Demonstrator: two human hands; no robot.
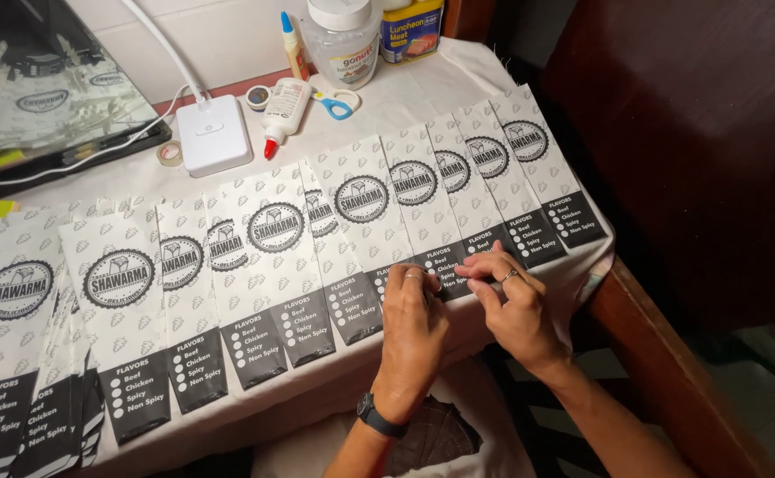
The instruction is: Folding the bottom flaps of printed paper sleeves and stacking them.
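Observation:
A long overlapping row of printed paper sleeves (pixel 277 257), white with a round black emblem and a black lower band, lies fanned across the table. My left hand (pixel 412 332), with a ring and a black wristwatch, rests on the lower band of one sleeve (pixel 423 212) near the table's front edge. My right hand (pixel 511 305), also ringed, pinches the bottom edge of the same sleeve with fingertips. Both hands touch each other's fingertips there.
A stack of the same sleeves (pixel 15 354) sits at the left. At the back stand a white lamp base (pixel 215 133), a glue bottle with red tip (pixel 281 111), a tape roll (pixel 169 153), blue-handled scissors (pixel 339 102), a clear jar (pixel 343 40) and a tin (pixel 411 28). A dark wooden chair (pixel 670 372) is at the right.

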